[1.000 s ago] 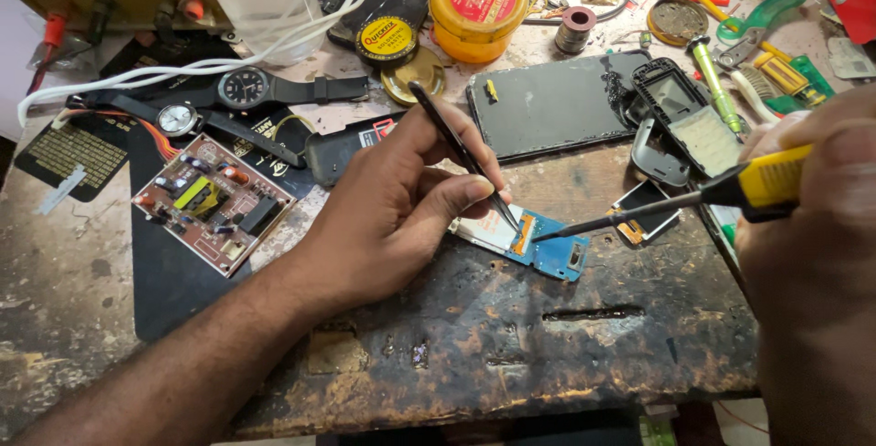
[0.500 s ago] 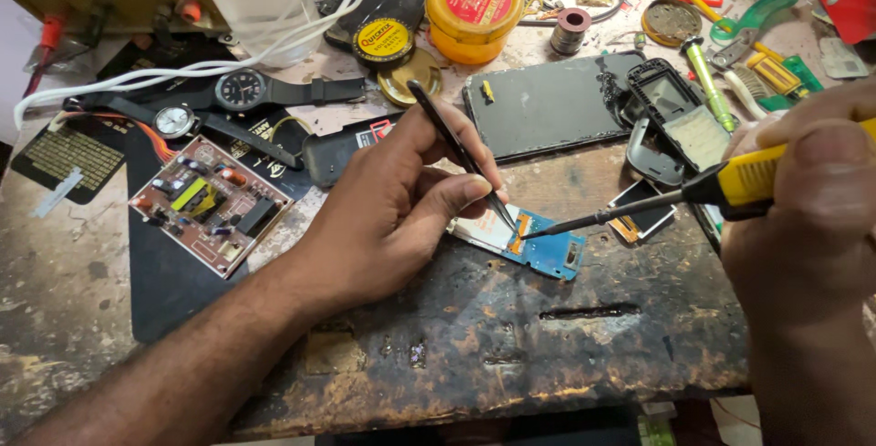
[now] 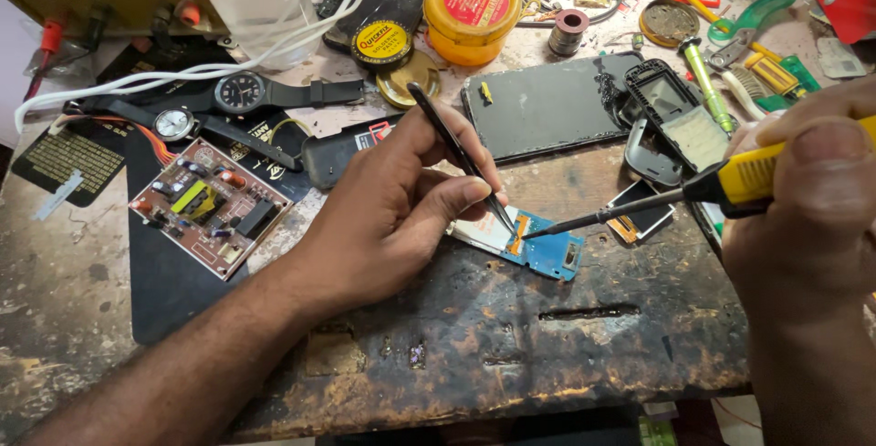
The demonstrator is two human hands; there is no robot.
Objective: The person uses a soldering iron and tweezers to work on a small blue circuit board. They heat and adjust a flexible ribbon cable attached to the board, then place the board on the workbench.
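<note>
Left hand (image 3: 392,204) pinches tweezers (image 3: 461,158), right hand (image 3: 803,218) grips soldering iron (image 3: 675,198), tips on blue board (image 3: 547,250).

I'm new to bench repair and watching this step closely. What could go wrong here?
The soldering iron tip sits almost against the tweezers over the small blue circuit board; a slip could bridge contacts. The left hand lies close to that tip, risking a burn.

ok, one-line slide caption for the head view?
Left hand steadies tweezers on a small blue circuit board while right hand applies a yellow-handled soldering iron.
</note>
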